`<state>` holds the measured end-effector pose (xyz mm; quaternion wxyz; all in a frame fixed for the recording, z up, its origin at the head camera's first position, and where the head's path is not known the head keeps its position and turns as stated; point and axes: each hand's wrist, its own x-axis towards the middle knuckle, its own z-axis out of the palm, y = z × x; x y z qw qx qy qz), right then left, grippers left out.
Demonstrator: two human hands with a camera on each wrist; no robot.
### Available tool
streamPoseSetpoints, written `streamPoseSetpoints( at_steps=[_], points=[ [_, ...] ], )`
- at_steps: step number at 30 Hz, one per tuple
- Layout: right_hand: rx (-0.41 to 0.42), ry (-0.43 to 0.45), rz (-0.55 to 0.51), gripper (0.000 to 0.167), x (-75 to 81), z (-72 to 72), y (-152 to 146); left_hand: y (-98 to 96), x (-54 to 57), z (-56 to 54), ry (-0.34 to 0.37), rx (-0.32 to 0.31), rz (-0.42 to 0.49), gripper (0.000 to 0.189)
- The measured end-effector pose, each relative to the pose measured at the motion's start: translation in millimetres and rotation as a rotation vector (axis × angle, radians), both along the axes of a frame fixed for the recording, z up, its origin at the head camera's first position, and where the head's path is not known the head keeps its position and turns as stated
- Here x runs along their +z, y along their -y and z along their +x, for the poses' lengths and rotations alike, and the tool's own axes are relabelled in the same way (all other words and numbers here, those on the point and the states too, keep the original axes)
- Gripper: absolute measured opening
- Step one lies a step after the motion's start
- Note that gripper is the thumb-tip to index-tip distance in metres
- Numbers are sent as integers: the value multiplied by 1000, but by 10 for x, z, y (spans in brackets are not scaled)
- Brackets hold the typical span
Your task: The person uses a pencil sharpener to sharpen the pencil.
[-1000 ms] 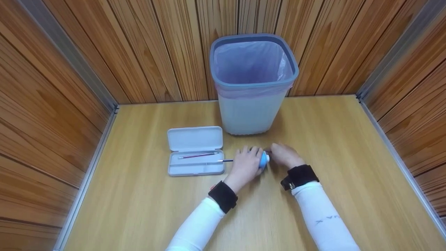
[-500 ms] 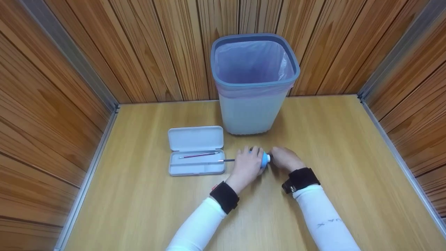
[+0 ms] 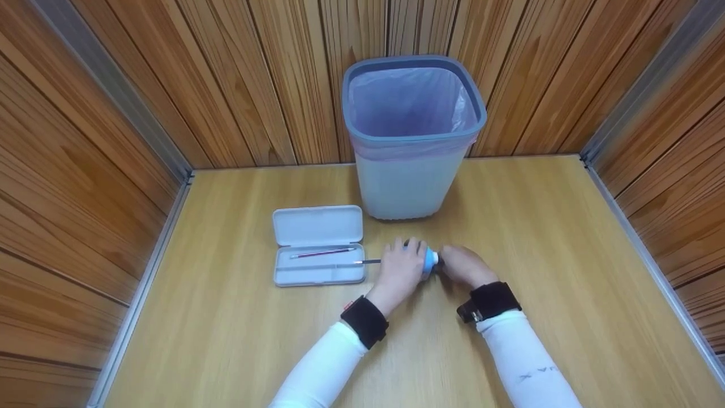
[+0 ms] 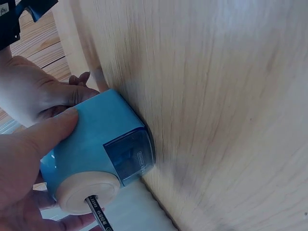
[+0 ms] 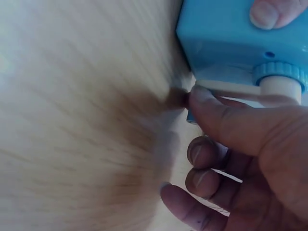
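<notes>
My left hand (image 3: 400,267) grips a blue pencil sharpener (image 4: 98,130) on the table, its thumb pressed on the casing. A dark pencil (image 4: 99,212) sticks out of the sharpener's round cream front, and its other end reaches over the pencil case's edge in the head view. On the opposite side, my right hand (image 3: 465,265) pinches the end of the crank handle (image 5: 236,89) between thumb and forefinger; the knob is mostly hidden. The other right fingers are loosely curled. A clear dark-blue shavings drawer (image 4: 130,156) shows on the sharpener.
An open grey pencil case (image 3: 318,225) lies left of the hands, with a red-striped pencil (image 3: 323,253) inside. Behind stands a waste bin (image 3: 405,187) lined with a plastic bag. Wooden panels enclose the table (image 3: 226,340) at the back and sides.
My right hand has shifted slightly toward me at the crank. The left hand, the sharpener and the pencil stay almost where they were.
</notes>
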<state>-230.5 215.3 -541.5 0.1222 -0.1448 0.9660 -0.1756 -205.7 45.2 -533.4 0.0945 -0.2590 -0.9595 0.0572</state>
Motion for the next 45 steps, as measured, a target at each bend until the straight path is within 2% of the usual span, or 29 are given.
streamPoseSetpoints(
  at_steps=[8, 12, 15, 19, 25, 28, 32, 37, 41, 45],
  points=[
    [25, -10, -25, 9, 19, 125, -15, -14, 9, 11, -19, 4, -5, 52],
    [61, -18, -24, 8, 73, 163, -12, -27, 20, 20, -33, 25, -17, 46],
    [73, -4, -26, 7, 110, 170, -7, -33, 27, 25, -16, 44, -27, 46],
    [40, 45, -40, 7, 123, 171, 5, -44, 27, 32, 15, 51, -34, 47],
    [-5, 38, -45, 7, 87, 151, 38, -66, 10, 51, -26, 64, -15, 41],
    [-11, 21, -48, 6, 66, 141, 46, -73, 16, 56, -20, 68, -13, 42],
    [-27, 46, -61, 7, 60, 146, 49, -86, 38, 57, 11, 74, -25, 44],
    [-39, 80, -75, 8, 82, 157, 57, -98, 37, 46, -13, 90, -22, 41],
    [4, 84, -63, 5, 103, 186, 57, -101, 18, 44, -46, 97, -15, 36],
    [40, 119, -43, 9, 129, 231, 58, -90, 8, 48, -41, 96, -27, 36]
  ],
)
